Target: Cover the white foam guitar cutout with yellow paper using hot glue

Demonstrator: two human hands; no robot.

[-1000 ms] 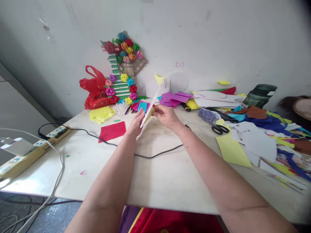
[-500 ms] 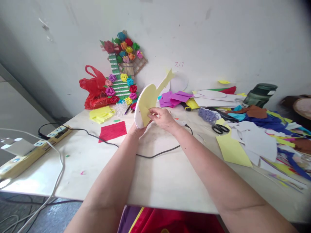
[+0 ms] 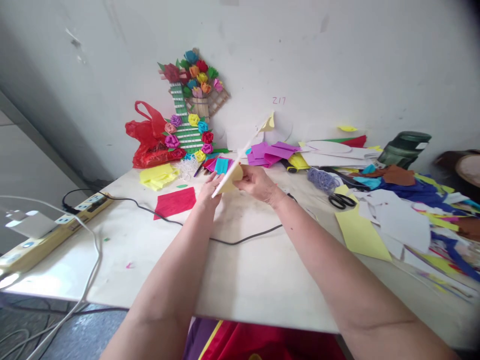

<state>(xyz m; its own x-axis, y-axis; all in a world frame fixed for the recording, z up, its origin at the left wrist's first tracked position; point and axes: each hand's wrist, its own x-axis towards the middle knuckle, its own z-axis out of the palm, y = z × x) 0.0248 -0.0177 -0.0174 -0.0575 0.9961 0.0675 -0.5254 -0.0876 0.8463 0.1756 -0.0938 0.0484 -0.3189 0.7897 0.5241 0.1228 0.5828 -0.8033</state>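
A white board cutout (image 3: 245, 148) faced with pale yellow paper (image 3: 231, 180) is held up over the table, seen nearly edge-on, its narrow end pointing up and right. My left hand (image 3: 211, 190) grips its lower left edge. On the right side, my right hand (image 3: 256, 183) pinches the yellow paper near the board's lower part, fingers closed. Behind the board lie turquoise and purple paper pieces (image 3: 222, 165). A red paper sheet (image 3: 174, 202) lies left of my left hand.
A black cable (image 3: 234, 243) crosses the table to a power strip (image 3: 80, 215). Scissors (image 3: 342, 201), a yarn ball (image 3: 321, 180), paper scraps (image 3: 403, 217) and a green bottle (image 3: 405, 150) are on the right. A red bag (image 3: 148, 137) and flower crafts (image 3: 189, 132) stand at the back.
The cutout has turned from showing its broad yellow face to nearly edge-on. My right hand has shifted slightly right, and the turquoise and purple pieces behind have come into view.
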